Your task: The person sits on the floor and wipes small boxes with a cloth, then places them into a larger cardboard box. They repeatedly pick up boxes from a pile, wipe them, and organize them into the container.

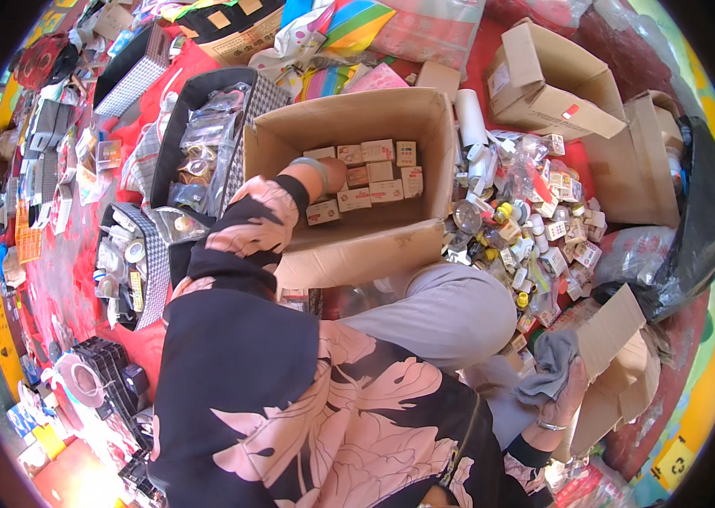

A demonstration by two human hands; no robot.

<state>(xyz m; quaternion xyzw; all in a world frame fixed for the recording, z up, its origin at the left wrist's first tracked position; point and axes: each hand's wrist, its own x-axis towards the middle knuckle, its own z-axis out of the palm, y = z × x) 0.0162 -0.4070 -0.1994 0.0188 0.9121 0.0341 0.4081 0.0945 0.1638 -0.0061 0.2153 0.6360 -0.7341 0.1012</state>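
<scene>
My left hand (334,173) reaches down into a large open cardboard box (357,258), over small white cartons with red print (355,199) that stand in rows on its bottom. The fingers are turned away from view, so whether they grip a carton does not show. Off to the right, a grey cloth (550,364) is bunched in my right hand (567,396), whose fingers are closed around it. That hand is beside a smaller open cardboard box (611,339) with its flaps raised.
A heap of small cartons and bottles (535,229) spreads right of the big box. Black bins with checked sides (243,127) holding packaged goods stand on the left. Another open carton (544,85) and a black plastic bag (700,212) lie at the far right.
</scene>
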